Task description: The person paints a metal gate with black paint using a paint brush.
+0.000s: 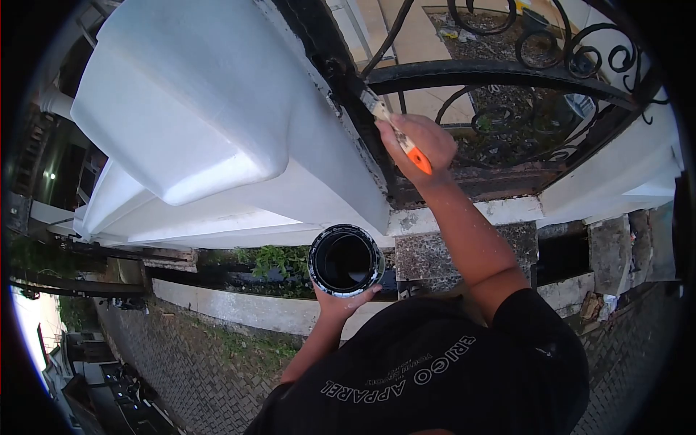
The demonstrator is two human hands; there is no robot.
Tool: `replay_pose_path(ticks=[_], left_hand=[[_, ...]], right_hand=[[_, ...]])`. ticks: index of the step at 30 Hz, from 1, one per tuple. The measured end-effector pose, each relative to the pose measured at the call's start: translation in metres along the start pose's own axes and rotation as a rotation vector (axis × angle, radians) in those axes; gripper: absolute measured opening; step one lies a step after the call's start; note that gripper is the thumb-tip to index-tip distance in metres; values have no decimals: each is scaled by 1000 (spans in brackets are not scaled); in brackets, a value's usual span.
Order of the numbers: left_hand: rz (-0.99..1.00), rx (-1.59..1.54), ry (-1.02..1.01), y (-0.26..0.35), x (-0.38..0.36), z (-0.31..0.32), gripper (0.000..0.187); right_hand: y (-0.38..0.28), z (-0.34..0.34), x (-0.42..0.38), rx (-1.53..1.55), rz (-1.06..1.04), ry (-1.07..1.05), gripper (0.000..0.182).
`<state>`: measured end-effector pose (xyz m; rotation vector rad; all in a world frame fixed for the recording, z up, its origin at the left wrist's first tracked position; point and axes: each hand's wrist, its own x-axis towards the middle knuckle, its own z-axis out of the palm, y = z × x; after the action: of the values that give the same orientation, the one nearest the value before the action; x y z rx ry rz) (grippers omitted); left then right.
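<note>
My right hand (424,145) is closed around a paintbrush (381,111) with a pale handle that ends in orange. Its dark bristles meet the black metal gate frame (360,119) beside the white pillar. Lower down, my left hand (339,303) grips a paint can (346,291) from below and the side. The can's rim is spotted with white, and dark paint shows inside it. Some of my left fingers are hidden behind the can.
A white pillar (210,101) stands to the left of the gate. Black scrollwork (500,72) fills the gate on the right. Below run a drain ditch with green plants (272,262), a pebbled slab (464,254) and a paved road (196,355).
</note>
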<state>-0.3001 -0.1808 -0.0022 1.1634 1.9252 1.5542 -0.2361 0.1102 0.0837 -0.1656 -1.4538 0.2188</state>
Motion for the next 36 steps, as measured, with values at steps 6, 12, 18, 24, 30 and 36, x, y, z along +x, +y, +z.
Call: replay_pose_path(ticks=[6, 12, 18, 24, 30, 36], left_hand=[[80, -61, 34, -2, 5, 3, 108], [28, -11, 31, -2, 2, 2, 105], [63, -38, 39, -1, 5, 4, 107], [36, -45, 53, -12, 4, 6, 113], [18, -149, 64, -13, 12, 11, 118], [147, -244, 148, 25, 34, 31, 110]], right_hand=[[11, -10, -33, -50, 2, -121, 29], [17, 4, -22, -47, -32, -83, 29], [5, -7, -27, -72, -53, -98, 33], [15, -3, -42, -181, -87, -274, 30], [-15, -36, -25, 13, 277, -207, 22], [-55, -74, 55, 421, 893, -305, 11]])
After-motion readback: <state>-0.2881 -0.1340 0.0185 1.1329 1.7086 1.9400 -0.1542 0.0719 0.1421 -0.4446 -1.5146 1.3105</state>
